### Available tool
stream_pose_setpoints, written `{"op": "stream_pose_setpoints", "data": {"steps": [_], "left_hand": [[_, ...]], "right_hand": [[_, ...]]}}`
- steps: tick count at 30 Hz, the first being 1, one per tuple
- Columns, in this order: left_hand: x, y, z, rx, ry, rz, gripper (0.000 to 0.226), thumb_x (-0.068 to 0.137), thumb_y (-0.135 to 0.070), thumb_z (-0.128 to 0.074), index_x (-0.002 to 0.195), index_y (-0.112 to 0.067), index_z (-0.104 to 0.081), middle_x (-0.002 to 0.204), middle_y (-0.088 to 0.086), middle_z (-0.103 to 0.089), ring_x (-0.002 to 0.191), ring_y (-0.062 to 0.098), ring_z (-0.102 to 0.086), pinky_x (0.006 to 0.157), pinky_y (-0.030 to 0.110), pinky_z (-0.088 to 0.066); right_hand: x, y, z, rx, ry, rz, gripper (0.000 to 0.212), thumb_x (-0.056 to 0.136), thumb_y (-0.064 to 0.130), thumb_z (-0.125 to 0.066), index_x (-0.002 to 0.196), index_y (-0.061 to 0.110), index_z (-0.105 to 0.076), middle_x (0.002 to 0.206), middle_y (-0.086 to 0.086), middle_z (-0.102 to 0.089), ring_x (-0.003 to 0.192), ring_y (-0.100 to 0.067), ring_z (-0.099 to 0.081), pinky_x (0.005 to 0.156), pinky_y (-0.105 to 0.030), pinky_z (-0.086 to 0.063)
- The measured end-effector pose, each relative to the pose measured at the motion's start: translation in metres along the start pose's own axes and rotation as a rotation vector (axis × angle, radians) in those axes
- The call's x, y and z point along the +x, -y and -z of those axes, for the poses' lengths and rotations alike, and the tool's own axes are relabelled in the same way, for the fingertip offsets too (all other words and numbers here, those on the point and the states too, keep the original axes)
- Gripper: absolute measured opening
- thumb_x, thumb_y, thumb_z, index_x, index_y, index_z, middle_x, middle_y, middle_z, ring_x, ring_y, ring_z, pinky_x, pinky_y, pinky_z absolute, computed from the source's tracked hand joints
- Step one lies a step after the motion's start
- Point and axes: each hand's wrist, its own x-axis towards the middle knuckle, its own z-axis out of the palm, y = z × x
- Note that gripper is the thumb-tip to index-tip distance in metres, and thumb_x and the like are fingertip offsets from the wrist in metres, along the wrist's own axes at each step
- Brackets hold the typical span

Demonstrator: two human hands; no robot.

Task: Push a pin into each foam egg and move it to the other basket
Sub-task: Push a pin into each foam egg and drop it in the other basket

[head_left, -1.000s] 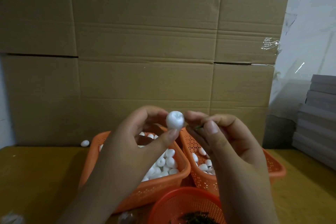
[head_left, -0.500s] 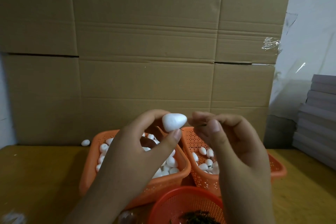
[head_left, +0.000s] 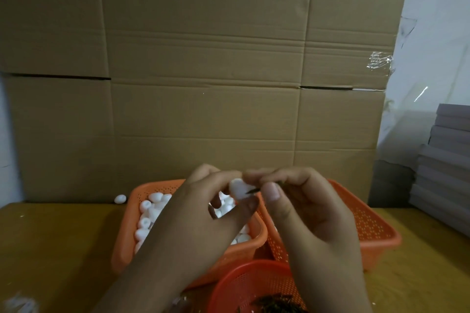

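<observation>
Turning from blunt-end-on a second earlier, the foam egg (head_left: 240,189), gripped by the left hand (head_left: 203,213), was met by the pin (head_left: 254,189) pinched in the right hand (head_left: 305,208), so insertion was judged begun.

We find open air above the grip, with the cardboard wall (head_left: 203,63) closing off the far side. Below the grip, two orange baskets (head_left: 376,234) and a round red basket (head_left: 244,284) crowd the tabletop (head_left: 56,249). Left of them lies bare tabletop; grey stacked boards (head_left: 447,160) block the right.
</observation>
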Motion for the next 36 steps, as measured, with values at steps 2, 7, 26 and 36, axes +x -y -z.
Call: {"op": "stream_pose_setpoints", "data": {"steps": [2, 7, 26, 36], "left_hand": [[0.001, -0.002, 0.005, -0.218, 0.048, 0.078, 0.022, 0.073, -0.06, -0.07, 0.094, -0.053, -0.067, 0.093, -0.02, -0.068, 0.083, -0.002, -0.064, 0.071, 0.015, -0.048], [0.003, -0.005, 0.016, -0.608, 0.126, 0.112, 0.027, 0.072, -0.028, -0.069, 0.097, -0.036, -0.075, 0.081, -0.01, -0.074, 0.068, -0.003, -0.067, 0.063, 0.007, -0.049], [0.002, -0.009, 0.015, -0.507, 0.097, -0.003, 0.031, 0.068, -0.028, -0.075, 0.096, -0.039, -0.07, 0.098, -0.011, -0.074, 0.096, 0.005, -0.069, 0.087, 0.016, -0.052], [0.002, -0.006, 0.015, -0.43, 0.034, -0.028, 0.03, 0.066, -0.029, -0.076, 0.093, -0.04, -0.072, 0.092, -0.012, -0.075, 0.088, 0.007, -0.072, 0.08, 0.015, -0.054]], "right_hand": [[0.003, 0.001, 0.004, -0.025, -0.088, -0.021, 0.003, 0.078, 0.024, -0.066, 0.079, 0.023, -0.069, 0.083, 0.001, -0.073, 0.08, -0.008, -0.07, 0.068, -0.014, -0.052], [0.006, 0.001, 0.01, 0.037, -0.146, -0.115, 0.012, 0.071, 0.026, -0.078, 0.08, 0.022, -0.072, 0.075, -0.007, -0.072, 0.072, -0.015, -0.071, 0.066, -0.017, -0.054], [0.007, -0.005, 0.011, -0.152, -0.042, -0.032, 0.009, 0.076, 0.03, -0.069, 0.081, 0.034, -0.075, 0.083, 0.007, -0.073, 0.081, -0.007, -0.068, 0.07, -0.018, -0.053], [0.008, -0.012, 0.012, -0.463, -0.036, 0.163, 0.006, 0.084, 0.029, -0.066, 0.082, 0.03, -0.071, 0.079, 0.017, -0.067, 0.079, -0.002, -0.063, 0.067, -0.006, -0.041]]}}
